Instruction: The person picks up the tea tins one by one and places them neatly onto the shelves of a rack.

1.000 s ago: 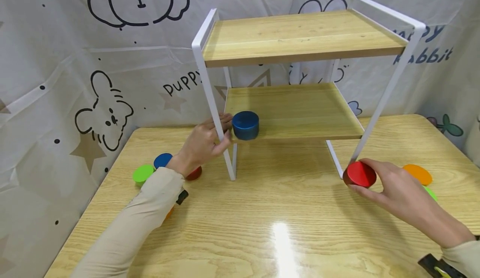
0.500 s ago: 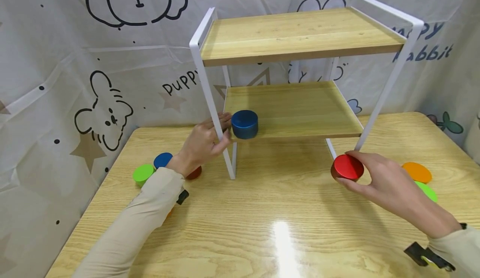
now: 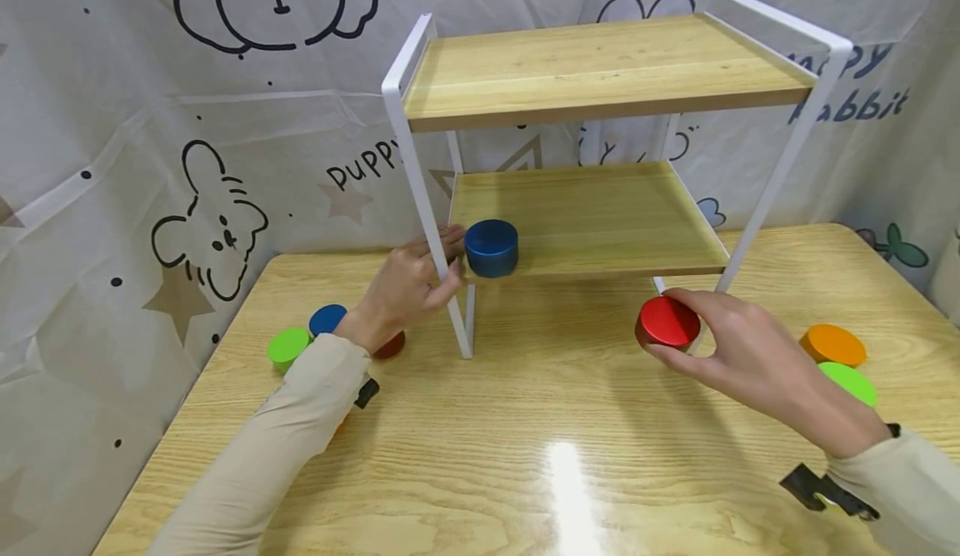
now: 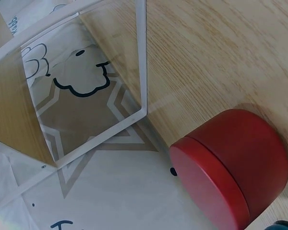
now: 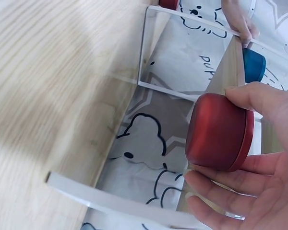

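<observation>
My right hand (image 3: 765, 364) grips a red round tin (image 3: 667, 323) by its sides, in front of the shelf rack's right leg. In the right wrist view the same red tin (image 5: 218, 132) is held between thumb and fingers, some fingers spread below it. My left hand (image 3: 408, 281) is at the rack's left leg, fingers extended beside a blue round tin (image 3: 491, 249). That tin rests at the front left corner of the lower shelf (image 3: 600, 222); it also shows as a blue tin (image 5: 254, 65) in the right wrist view.
Left of the rack stand a green tin (image 3: 288, 348), a blue tin (image 3: 327, 319) and another red tin (image 4: 240, 163), partly behind my left arm. An orange tin (image 3: 834, 345) and a green tin (image 3: 849, 383) stand at right. The upper shelf (image 3: 607, 72) overhangs the lower one.
My right hand has carried the red tin leftward and slightly up, toward the rack, uncovering more of the green tin at right. The left hand and the blue tin have stayed in place.
</observation>
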### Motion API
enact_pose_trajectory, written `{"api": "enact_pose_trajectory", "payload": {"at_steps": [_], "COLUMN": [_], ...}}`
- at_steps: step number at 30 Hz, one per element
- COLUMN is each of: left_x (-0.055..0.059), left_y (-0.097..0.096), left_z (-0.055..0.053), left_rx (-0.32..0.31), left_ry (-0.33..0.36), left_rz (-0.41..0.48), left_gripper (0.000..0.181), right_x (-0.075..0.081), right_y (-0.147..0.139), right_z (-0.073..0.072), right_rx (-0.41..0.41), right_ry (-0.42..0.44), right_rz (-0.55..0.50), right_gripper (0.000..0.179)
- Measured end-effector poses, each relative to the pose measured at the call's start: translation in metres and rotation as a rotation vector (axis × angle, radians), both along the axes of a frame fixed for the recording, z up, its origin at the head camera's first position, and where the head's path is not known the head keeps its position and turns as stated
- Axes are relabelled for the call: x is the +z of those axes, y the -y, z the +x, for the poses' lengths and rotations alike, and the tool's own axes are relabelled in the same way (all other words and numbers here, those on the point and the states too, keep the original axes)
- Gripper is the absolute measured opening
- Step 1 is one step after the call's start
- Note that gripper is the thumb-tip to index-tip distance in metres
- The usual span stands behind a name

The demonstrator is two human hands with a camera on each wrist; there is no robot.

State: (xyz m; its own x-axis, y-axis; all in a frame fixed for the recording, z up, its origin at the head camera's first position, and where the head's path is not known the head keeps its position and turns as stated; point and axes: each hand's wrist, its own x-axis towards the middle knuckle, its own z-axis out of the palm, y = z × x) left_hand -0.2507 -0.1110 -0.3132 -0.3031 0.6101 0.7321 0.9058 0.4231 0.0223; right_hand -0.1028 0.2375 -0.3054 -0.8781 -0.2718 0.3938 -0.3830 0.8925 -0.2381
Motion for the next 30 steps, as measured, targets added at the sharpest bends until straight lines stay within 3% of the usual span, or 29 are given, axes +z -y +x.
{"api": "enact_pose_trajectory", "payload": {"at_steps": [8,30], "left_x": [0.001,-0.001], "left_y": [0.0,-0.001], "left_z": [0.001,0.0], "left_rx": [0.006,-0.004], "left_ry": [0.011,-0.002], "left_rz": [-0.005,0.012], "left_gripper": [0.044,0.039], "right_x": [0.011,0.033], "right_y": [0.014,0.054], "right_z": [-0.004,-0.022], "right_rx": [0.031,0.221], "right_ry": [0.0,-0.08], "right_rz": [0.0,-0.066], "right_gripper": [0.056,0.048]}}
